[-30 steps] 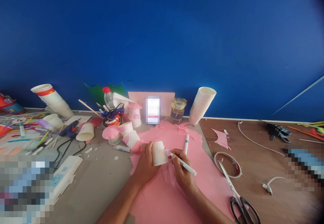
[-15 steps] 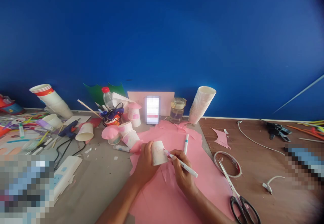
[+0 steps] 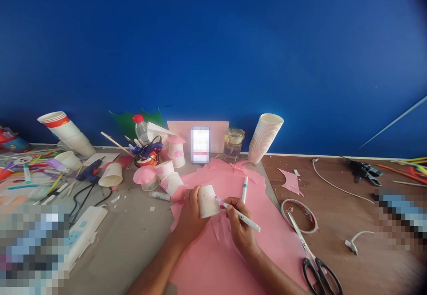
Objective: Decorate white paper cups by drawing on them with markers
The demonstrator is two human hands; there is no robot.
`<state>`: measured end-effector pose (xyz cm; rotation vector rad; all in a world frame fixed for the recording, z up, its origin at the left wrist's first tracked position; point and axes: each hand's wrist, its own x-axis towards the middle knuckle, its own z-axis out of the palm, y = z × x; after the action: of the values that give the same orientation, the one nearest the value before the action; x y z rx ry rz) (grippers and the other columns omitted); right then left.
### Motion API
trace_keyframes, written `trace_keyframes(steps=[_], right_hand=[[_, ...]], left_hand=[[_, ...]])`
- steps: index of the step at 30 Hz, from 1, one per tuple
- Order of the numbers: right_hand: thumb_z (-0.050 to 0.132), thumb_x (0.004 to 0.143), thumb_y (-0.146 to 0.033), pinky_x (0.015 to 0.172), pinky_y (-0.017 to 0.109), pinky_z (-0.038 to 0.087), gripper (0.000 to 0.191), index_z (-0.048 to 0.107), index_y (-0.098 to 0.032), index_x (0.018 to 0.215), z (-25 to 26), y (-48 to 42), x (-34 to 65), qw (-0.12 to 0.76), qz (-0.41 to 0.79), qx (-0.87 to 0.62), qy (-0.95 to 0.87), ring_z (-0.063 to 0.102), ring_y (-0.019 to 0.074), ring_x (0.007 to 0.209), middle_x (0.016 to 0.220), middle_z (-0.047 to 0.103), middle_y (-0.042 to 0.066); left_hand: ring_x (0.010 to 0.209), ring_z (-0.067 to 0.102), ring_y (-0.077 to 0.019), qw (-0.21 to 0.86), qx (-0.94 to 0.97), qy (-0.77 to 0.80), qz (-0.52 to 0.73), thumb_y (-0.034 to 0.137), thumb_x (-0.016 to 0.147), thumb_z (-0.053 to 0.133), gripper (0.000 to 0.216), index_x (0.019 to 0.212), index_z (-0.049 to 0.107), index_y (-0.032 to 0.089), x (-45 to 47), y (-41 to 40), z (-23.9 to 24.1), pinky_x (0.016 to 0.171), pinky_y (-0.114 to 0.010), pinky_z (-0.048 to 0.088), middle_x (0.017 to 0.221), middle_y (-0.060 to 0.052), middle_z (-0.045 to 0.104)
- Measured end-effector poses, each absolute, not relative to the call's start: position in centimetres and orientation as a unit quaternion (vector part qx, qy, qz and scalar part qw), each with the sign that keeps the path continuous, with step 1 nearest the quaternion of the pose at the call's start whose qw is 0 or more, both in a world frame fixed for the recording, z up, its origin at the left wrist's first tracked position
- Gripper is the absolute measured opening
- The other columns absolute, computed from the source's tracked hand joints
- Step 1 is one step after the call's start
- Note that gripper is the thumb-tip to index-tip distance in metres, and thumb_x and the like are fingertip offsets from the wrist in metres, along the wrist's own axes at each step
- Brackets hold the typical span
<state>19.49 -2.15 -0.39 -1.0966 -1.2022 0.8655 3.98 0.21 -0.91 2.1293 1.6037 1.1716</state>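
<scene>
My left hand (image 3: 190,217) is wrapped round a small white paper cup (image 3: 208,201), held on its side over the pink paper sheet (image 3: 227,259). My right hand (image 3: 240,230) pinches a white marker (image 3: 240,215) whose tip touches the cup's side, where faint pink marks show. A second marker (image 3: 245,189) with a teal end lies on the sheet just behind my right hand.
Scissors (image 3: 315,264) and a tape ring (image 3: 300,215) lie to the right. A tall stack of white cups (image 3: 265,138), a glass jar (image 3: 233,145) and a phone (image 3: 200,144) stand at the back. Decorated pink cups (image 3: 167,175), a glue gun (image 3: 90,170) and a power strip (image 3: 85,230) crowd the left.
The marker tip has shifted slightly on the cup's side; both hands stay almost where they were. The view has drifted a little to the right.
</scene>
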Motion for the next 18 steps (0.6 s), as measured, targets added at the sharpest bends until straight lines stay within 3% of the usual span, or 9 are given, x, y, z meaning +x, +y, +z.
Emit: trace_keyframes(steps=[8,14,18], right_hand=[[0.049,0.09,-0.044,0.056,0.027,0.046,0.029,0.062,-0.019,0.083,-0.1,-2.4,19.5,0.614,0.387,-0.465,-0.508,0.051,0.0149,0.059,0.066,0.057,0.001],[0.041,0.096,-0.043,0.064,0.03,0.049,0.028,0.055,-0.021,0.106,0.3,-2.4,19.4,0.661,0.373,-0.445,-0.476,0.054,0.0153,0.066,0.071,0.056,0.0],[0.041,0.096,-0.041,0.063,0.029,0.049,0.027,0.055,-0.022,0.111,-0.5,-2.5,19.0,0.658,0.36,-0.424,-0.508,0.054,0.0136,0.064,0.078,0.057,0.001]], left_hand=[[0.093,0.055,-0.0245,0.111,0.731,0.553,0.384,0.023,0.078,0.064,0.054,0.124,0.037,0.018,4.0,0.1,-0.8,0.079,-0.039,0.051,0.106,-0.012,0.053],[0.086,0.054,-0.0238,0.13,0.722,0.571,0.369,0.018,0.076,0.061,0.042,0.114,0.044,0.02,4.1,0.1,0.0,0.074,-0.038,0.051,0.098,-0.008,0.053],[0.089,0.054,-0.0244,0.142,0.721,0.567,0.373,0.018,0.076,0.059,0.041,0.114,0.044,0.018,4.1,0.1,-0.1,0.077,-0.039,0.05,0.1,-0.009,0.053]])
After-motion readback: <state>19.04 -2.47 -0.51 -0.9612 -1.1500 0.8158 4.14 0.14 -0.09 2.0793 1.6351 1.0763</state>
